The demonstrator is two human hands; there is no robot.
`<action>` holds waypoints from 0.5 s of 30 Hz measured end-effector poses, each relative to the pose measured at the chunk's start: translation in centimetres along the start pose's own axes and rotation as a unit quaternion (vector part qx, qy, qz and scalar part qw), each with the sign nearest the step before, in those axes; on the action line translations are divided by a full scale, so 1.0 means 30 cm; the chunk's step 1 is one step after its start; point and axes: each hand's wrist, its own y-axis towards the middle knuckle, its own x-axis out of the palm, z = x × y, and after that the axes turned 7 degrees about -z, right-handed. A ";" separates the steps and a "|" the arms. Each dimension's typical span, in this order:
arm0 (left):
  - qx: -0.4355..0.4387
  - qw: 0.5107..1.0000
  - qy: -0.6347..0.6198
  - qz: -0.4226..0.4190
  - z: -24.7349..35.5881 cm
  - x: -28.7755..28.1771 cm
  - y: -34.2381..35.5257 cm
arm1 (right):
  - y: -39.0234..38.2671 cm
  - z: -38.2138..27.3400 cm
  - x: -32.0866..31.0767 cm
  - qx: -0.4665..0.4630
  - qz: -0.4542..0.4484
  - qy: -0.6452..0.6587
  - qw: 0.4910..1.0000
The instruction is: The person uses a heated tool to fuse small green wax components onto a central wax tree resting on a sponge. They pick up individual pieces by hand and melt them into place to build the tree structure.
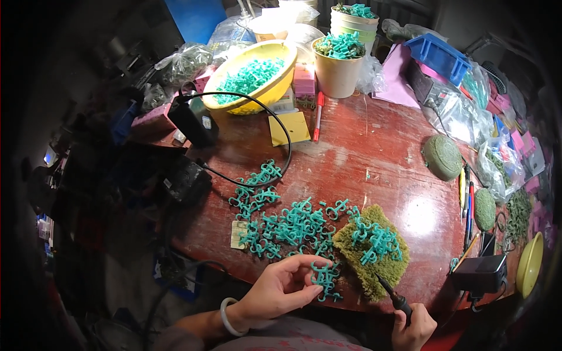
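Surface (383,169), near edge: left hand (275,293) pinching green cluster (324,275); right hand (414,327) gripping black tool (400,302), right of cluster, slanting forward-left.

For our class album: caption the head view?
Left hand holds hooked teal pieces; right hand holds a black pointed tool by a green sponge.

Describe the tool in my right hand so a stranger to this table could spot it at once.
On the red tabletop, near its front edge, find the rough olive-green pad with teal pieces on top. At its lower right, your right hand holds a slim black tool, tip angled up and left toward the pad. Unlike the pens lying farther right, it is in a hand.
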 end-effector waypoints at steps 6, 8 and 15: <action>0.047 0.985 -0.165 -0.031 0.032 -0.046 -0.007 | -0.004 0.008 0.004 0.009 -0.009 0.035 0.999; 0.082 0.982 -0.170 -0.014 0.048 -0.067 -0.006 | -0.006 0.010 0.004 0.006 -0.009 0.033 0.999; 0.096 0.987 -0.122 0.035 0.062 -0.134 0.008 | -0.001 0.007 0.013 0.002 -0.001 0.035 0.999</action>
